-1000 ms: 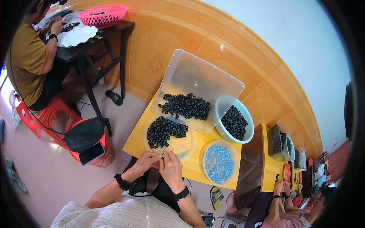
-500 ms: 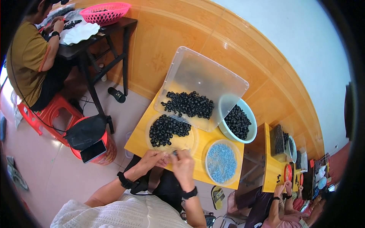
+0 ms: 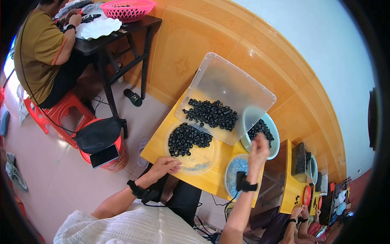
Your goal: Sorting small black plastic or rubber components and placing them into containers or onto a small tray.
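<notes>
My left hand (image 3: 167,165) is closed, thumb against fingers, at the near-left rim of a shallow clear round dish (image 3: 211,156). Whatever its fingers pinch is too small to make out. A heap of black ring-shaped parts (image 3: 189,138) lies in that dish, with a few pale blue bits near its front rim. My right hand (image 3: 259,152) reaches to the near edge of a pale blue bowl (image 3: 274,140) full of black parts (image 3: 261,129); motion smears its fingers. Under my right forearm stands a round tub (image 3: 227,179) of tiny blue pieces.
A clear plastic bin (image 3: 239,83), tilted, holds more black rings behind the dish on the yellow table (image 3: 160,144). At left, a red bucket (image 3: 122,150) carries a black pouch and a phone (image 3: 104,156). One co-worker sits at a dark table (image 3: 134,30); others work at right.
My right hand has left my left hand and swung right to the pale blue bowl. My left hand stays by the dish. The whole view has shifted slightly.
</notes>
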{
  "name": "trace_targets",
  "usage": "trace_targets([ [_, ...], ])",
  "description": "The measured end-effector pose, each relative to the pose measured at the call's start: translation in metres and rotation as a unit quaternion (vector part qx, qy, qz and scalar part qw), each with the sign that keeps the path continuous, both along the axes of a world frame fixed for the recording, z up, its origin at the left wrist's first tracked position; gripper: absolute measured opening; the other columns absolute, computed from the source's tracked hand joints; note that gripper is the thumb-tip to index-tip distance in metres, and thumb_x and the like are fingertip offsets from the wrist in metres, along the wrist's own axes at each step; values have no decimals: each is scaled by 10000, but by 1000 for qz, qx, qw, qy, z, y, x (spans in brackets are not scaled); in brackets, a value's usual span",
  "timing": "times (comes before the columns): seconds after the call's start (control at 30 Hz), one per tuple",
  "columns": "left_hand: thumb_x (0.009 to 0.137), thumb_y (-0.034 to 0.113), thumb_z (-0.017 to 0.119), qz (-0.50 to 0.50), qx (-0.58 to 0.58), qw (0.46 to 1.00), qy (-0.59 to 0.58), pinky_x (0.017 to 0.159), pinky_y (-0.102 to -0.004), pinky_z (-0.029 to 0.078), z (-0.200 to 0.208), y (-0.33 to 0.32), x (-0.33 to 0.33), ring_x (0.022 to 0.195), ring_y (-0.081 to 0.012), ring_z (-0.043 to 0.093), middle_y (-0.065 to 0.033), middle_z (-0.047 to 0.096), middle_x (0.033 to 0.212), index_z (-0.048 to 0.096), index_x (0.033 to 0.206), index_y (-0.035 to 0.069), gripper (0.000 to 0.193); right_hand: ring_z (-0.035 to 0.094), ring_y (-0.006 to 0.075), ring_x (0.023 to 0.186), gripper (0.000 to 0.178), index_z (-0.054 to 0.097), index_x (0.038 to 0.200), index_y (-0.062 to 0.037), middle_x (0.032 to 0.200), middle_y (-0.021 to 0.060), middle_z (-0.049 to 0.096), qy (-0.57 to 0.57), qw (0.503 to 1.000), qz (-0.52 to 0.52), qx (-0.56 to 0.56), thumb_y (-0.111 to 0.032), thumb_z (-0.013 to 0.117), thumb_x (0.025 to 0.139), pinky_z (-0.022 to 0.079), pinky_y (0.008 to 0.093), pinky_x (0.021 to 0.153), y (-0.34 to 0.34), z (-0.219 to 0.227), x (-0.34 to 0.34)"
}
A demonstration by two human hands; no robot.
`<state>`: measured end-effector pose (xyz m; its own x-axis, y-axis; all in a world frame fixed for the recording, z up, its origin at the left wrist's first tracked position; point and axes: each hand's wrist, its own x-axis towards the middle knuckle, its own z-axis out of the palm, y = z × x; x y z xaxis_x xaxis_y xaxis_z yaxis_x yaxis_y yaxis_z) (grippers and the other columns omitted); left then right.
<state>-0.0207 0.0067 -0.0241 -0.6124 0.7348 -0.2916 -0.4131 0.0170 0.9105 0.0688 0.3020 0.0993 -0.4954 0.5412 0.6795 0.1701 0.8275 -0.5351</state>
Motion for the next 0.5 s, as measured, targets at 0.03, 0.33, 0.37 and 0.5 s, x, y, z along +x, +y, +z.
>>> trace_targets([
  [0.03,902,224,487,-3,4,1000,-4,677,-206,481,-3,1,-1,734,-89,583,-44,609,832,602,991,2,265,582,226,728,221,622,933,10,778,132,591,-55,998,19,4,41,572,720,472,300,647,-21,-8,-3],
  [0.33,904,233,492,-16,31,999,-14,687,-217,491,-2,1,-2,740,-96,590,-50,620,856,599,1013,0,279,586,333,759,223,622,901,0,845,171,599,-222,955,164,-107,-10,612,678,469,386,674,-131,-85,-29],
  [0.37,904,233,492,-16,31,999,-13,687,-217,491,-3,1,-2,740,-96,590,-50,620,856,599,1013,0,279,582,339,778,240,618,908,13,885,177,596,-229,955,164,-96,6,612,668,470,388,680,-134,-88,-32],
  [0.5,902,233,495,-17,36,999,-17,689,-219,493,-6,0,-2,747,-101,593,-55,623,862,601,1017,-1,281,603,283,688,209,615,866,24,789,164,599,-184,970,161,-5,46,616,658,480,333,628,-136,-101,-41],
])
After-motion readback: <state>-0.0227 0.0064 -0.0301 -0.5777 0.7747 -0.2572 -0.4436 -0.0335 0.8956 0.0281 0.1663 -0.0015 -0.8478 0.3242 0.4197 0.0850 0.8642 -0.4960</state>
